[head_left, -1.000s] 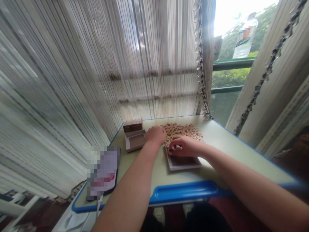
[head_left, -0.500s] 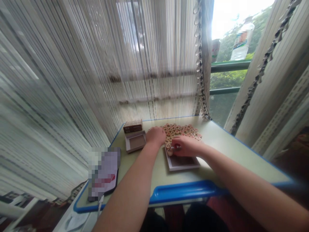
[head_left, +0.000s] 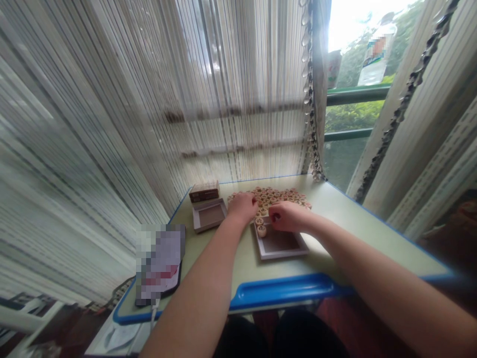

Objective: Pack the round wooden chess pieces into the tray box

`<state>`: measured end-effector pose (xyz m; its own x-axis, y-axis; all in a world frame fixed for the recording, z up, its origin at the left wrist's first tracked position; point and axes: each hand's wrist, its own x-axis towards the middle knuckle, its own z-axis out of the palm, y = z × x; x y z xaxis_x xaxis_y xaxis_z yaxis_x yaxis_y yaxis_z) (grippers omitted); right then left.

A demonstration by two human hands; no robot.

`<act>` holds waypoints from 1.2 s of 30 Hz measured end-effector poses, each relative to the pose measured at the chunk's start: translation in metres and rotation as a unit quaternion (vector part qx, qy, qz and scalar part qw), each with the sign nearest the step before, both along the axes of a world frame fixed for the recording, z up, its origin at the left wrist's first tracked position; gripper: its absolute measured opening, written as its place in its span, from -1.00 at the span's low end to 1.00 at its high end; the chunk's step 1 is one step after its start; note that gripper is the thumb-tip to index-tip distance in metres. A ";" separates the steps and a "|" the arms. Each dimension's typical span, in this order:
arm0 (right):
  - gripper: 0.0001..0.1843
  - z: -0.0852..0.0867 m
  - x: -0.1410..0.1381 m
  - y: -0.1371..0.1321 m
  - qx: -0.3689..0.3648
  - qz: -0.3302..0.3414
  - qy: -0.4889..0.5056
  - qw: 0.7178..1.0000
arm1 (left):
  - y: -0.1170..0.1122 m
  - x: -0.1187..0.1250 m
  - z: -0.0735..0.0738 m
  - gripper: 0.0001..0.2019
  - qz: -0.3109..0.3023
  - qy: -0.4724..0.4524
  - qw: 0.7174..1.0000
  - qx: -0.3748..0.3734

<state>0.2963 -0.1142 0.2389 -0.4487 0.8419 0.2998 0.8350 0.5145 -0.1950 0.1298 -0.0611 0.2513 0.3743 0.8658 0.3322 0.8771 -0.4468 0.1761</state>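
Many round wooden Chinese chess pieces (head_left: pixel 276 195) lie spread behind my hands. My left hand (head_left: pixel 243 206) rests at the near left side of the spread, its fingers curled; what they may hold is hidden. Over the far edge of a shallow box tray (head_left: pixel 281 257) is my right hand (head_left: pixel 289 217), fingers bent in toward the palm, with no piece clearly visible in them. Along the tray's left wall sit a Chinese chess piece (head_left: pixel 262 231) and another one (head_left: pixel 259 222) just behind it.
Left of my left hand lies a second shallow box part (head_left: pixel 209 216), with a small brown box (head_left: pixel 204 191) behind it. A phone (head_left: pixel 160 263) with a cable rests at the table's left edge. A blue trough (head_left: pixel 285 291) runs along the near edge. Curtains hang beyond.
My right hand has drawn back from the pieces in the tray toward its far edge, leaving them in full view. My left hand stays nearly in place. The view has shifted slightly.
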 end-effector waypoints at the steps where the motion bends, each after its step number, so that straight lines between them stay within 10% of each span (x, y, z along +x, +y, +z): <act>1: -0.95 0.000 0.002 0.002 0.015 -0.023 0.010 1.000 | 0.003 0.000 -0.003 -0.73 -0.031 -0.014 0.999 -0.006; 28: -0.81 -0.015 0.010 0.021 -0.001 -0.016 0.004 1.000 | 0.028 0.003 -0.022 -0.77 -0.097 -0.048 0.991 -0.083; 36: -0.82 -0.013 0.009 0.019 -0.009 -0.018 0.004 1.000 | 0.021 0.004 -0.012 -0.82 -0.059 -0.219 0.970 -0.090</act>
